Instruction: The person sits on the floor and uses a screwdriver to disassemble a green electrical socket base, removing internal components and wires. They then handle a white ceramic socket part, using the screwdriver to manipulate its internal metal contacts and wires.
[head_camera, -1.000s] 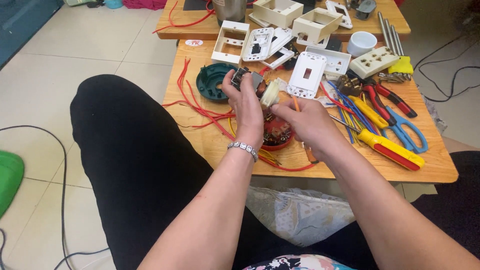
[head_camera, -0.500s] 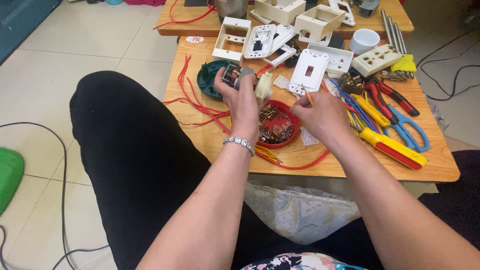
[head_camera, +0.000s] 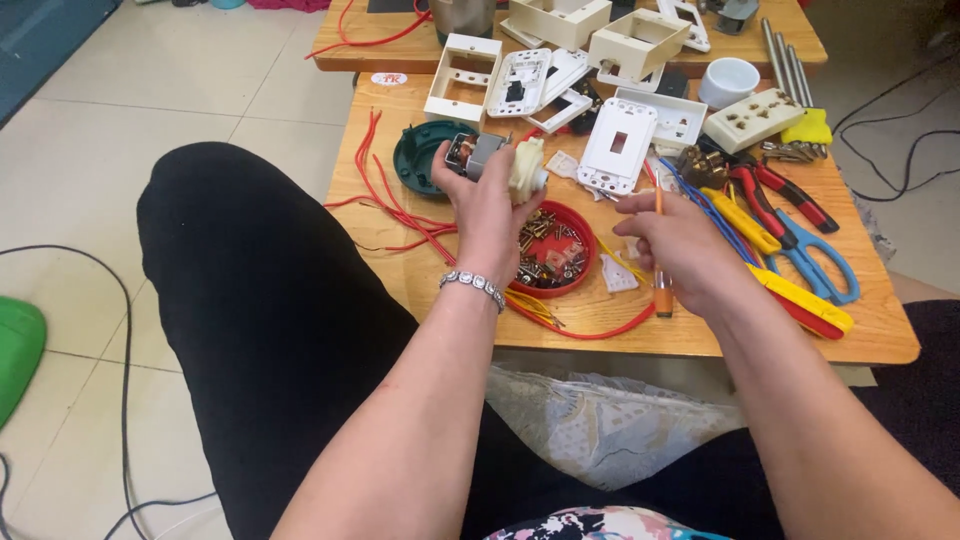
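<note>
two bare hands work over a low wooden table (head_camera: 440, 290). the left hand (head_camera: 487, 205) is clenched around a small electric motor (head_camera: 497, 165) with a cream plastic end, lifted off the tabletop. just below that grip sits a red dish of screws (head_camera: 553, 250); behind it lies a dark green round housing (head_camera: 418, 158). the right hand (head_camera: 677, 245) pinches an orange-handled screwdriver (head_camera: 661, 255), with red wire (head_camera: 590, 330) looping beneath.

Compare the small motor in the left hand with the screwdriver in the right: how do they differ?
The motor is stubby, cream and metal, held up above the table by the left hand. The screwdriver is thin, orange-handled, pointing down along the right hand, low over the table. Each is held in one hand.
</note>
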